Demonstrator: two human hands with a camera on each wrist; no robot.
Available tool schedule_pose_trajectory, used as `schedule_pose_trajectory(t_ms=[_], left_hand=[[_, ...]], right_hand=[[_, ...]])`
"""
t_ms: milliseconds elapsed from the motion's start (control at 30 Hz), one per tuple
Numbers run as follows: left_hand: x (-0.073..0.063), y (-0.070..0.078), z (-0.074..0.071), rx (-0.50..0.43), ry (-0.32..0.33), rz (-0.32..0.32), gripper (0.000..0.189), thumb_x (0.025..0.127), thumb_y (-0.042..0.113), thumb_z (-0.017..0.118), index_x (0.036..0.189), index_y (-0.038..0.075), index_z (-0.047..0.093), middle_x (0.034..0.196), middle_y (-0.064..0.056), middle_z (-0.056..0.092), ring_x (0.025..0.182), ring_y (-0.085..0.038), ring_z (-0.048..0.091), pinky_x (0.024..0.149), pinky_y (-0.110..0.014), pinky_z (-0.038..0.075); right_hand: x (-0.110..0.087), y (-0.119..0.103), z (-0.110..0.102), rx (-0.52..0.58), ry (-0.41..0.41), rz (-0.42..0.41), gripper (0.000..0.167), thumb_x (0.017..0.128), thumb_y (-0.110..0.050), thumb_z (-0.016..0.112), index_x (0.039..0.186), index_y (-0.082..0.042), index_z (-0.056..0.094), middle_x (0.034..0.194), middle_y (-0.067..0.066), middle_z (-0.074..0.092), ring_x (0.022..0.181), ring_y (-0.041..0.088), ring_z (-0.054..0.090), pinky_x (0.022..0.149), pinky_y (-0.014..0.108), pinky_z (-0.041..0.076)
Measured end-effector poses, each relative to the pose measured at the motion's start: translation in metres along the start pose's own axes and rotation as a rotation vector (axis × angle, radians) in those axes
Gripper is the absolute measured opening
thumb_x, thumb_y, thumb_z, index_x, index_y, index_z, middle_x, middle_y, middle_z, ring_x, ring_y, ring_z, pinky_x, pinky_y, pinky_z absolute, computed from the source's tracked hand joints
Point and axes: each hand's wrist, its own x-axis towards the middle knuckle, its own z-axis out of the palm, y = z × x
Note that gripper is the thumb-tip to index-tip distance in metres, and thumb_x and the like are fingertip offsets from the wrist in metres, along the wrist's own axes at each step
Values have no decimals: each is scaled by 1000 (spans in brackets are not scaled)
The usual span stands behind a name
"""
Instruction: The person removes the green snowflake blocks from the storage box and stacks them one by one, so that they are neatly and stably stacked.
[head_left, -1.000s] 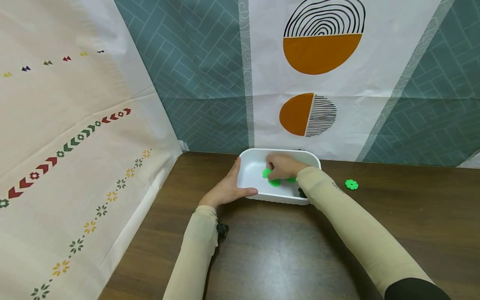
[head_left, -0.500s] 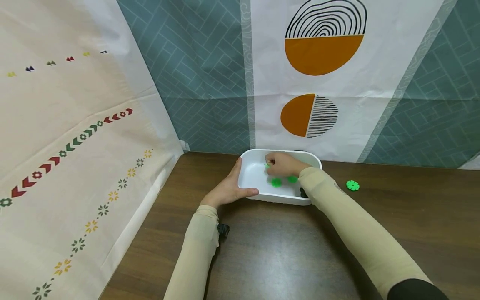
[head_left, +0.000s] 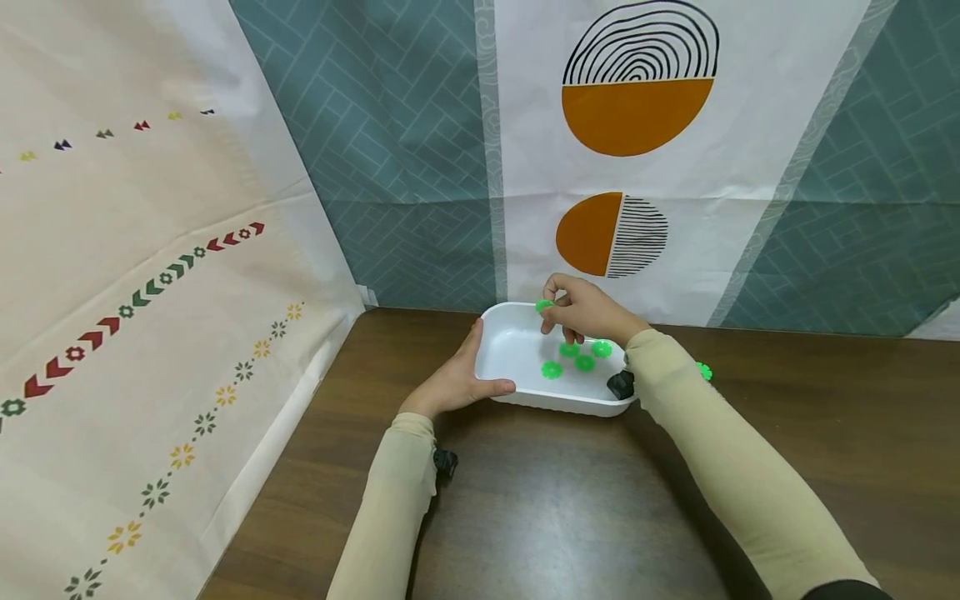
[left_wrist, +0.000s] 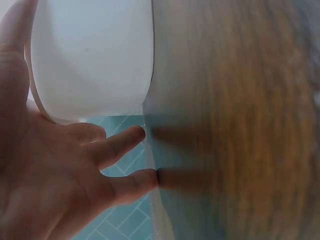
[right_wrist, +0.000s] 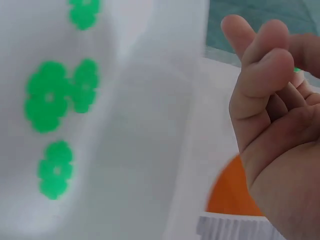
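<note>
Brown wood makes up the tabletop (head_left: 562, 508), its grain running under a soft patch of reflected light near the person. Behind it, from where I stand, hangs a blue-green wall covering (head_left: 405, 167) printed with pale brick lines, and down its middle runs a white panel (head_left: 528, 125) with rounded shapes in orange and black line. Off to the left slopes a cream cloth (head_left: 97, 283), lightly creased, bearing rows of small coloured arrows and flowers.

Against the table's back edge sits a white tray (head_left: 555, 403). The left hand (head_left: 453, 375) braces its left end, thumb stretched along the near corner and fingers spread wide. The right hand (head_left: 588, 310) has a narrow pinch on a green disc (head_left: 543, 306), raised by the tray's far rim, with the wall covering close behind. Four loose green pieces (head_left: 551, 369) lie on the tray floor, three of them clustered. One more notched green piece (head_left: 703, 371) rests on the wood to the right, partly hidden by the cream right sleeve (head_left: 720, 454). Black gear (head_left: 445, 464) shows at the left wrist.
</note>
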Motion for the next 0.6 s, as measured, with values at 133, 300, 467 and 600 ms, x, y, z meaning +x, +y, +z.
schedule_pose_trajectory(t_ms=[133,300,467,600], left_hand=[[0,0,1,6,-4,-6,125,84,45,83,162,18,-11,169,-5,-1,141,-29,33,113,-47,29],[1,-1,2,11,-4,-4,124,84,43,82,162,19,-12,169,-5,-2,143,-27,29,115,-45,27],[1,-2,2,26,-8,-6,125,84,46,82,162,21,-13,168,-2,-3,145,-26,25,115,-44,26],[1,0,2,43,-10,-4,125,84,49,81,162,21,-13,169,-3,-3,145,-27,26,115,-46,27]], right_hand=[[-13,-12,-7,15,40,-28,17,102,-16,61,104,-7,48,87,16,74,50,26,52,48,37,47],[-30,-19,-12,64,79,-83,17,102,-18,62,105,-6,49,74,20,66,45,20,43,45,31,40],[-49,-16,-13,137,131,-158,18,102,-18,64,103,-3,53,63,11,46,46,17,39,46,29,36],[-65,-12,-12,205,168,-209,14,102,-14,63,103,-1,56,71,14,52,50,20,45,47,29,40]])
